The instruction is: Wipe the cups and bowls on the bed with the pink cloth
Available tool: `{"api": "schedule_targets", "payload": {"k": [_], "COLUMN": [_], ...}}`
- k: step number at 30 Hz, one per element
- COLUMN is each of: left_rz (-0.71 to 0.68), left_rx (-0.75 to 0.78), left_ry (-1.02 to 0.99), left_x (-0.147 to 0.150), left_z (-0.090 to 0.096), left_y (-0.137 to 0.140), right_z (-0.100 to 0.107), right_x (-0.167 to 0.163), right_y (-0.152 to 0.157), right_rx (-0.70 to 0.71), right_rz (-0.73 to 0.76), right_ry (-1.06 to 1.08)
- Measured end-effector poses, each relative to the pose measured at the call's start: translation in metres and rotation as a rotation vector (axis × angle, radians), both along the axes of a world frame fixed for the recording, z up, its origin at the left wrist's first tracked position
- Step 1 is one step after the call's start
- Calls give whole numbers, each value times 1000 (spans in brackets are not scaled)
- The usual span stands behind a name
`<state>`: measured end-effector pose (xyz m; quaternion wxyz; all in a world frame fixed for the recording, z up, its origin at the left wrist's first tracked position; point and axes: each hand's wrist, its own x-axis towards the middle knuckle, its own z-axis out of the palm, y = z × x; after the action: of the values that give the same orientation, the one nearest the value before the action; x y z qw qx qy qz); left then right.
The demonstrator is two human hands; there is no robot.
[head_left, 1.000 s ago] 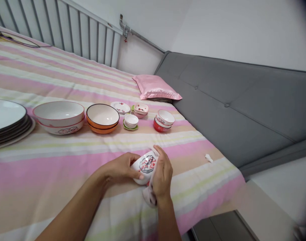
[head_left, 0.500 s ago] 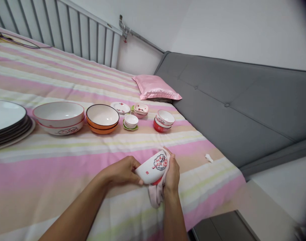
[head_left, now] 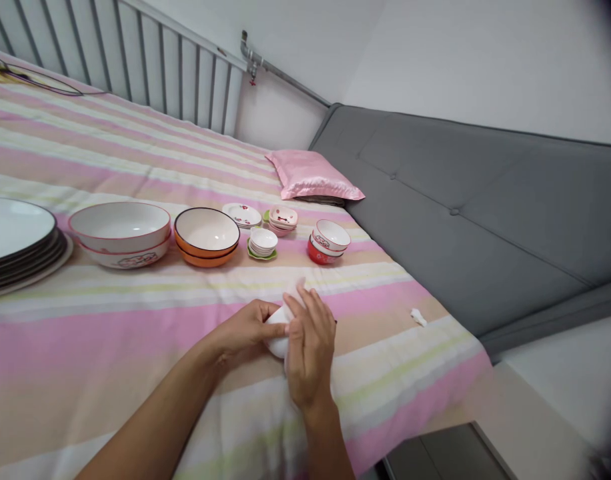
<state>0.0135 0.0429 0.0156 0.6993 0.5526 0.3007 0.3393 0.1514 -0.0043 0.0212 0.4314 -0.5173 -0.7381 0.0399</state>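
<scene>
"Where is the white bowl (head_left: 276, 341)?"

"Held over the bed (head_left: 135, 343), nearer the person than the orange bowls (head_left: 207, 235) and off to their right. I can't tell whether its base touches the striped cover (head_left: 115, 380)."

"And the fingers?"

"The left hand (head_left: 248, 328) has them closed around the bowl's left side, thumb along the near face. The right hand (head_left: 310, 348) wraps the other side, fingers bent and slightly parted, holding a pale cloth (head_left: 297, 292) against it. That hand hides most of the cloth."

"What sits to the left of the orange bowls?"

"Just beside them, two red-rimmed bowls (head_left: 120, 230), one in the other; past those, a stack of dark-edged plates (head_left: 20, 233)."

"And to their right?"

"Near them, small white dishes (head_left: 263, 241) piled on a green dish (head_left: 272, 255), with patterned plates (head_left: 241, 215) and pink dishes (head_left: 283, 219) just behind. Farther right is a stack of small bowls (head_left: 330, 238), a red one (head_left: 320, 254) at the bottom."

"Anything beyond?"

"A pink pillow (head_left: 313, 175), behind the orange bowls and to the right."
</scene>
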Motion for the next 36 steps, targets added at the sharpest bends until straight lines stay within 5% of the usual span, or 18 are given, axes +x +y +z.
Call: {"api": "schedule_targets", "payload": {"k": [5, 10, 20, 26, 30, 36], "left_rz": [54, -32, -128, -123, -132, -127], "left_rx": [33, 7, -29, -21, -18, -7], "left_ry": [26, 16, 44, 79, 93, 61], "left_x": [0, -1, -2, -4, -5, -4], "left_z": [4, 2, 0, 1, 4, 5], "left_y": [-1, 0, 0, 0, 0, 0], "right_z": [0, -1, -20, -31, -32, -16], "right_x": [-7, 4, 31, 36, 37, 27], "right_y": [-2, 5, 26, 36, 35, 21], "right_rx": [23, -26, -283, -543, -532, -217], "right_rz": [-13, -57, 63, -91, -120, 18], "right_ry": [-133, -58, 756, 1108, 1074, 641]}}
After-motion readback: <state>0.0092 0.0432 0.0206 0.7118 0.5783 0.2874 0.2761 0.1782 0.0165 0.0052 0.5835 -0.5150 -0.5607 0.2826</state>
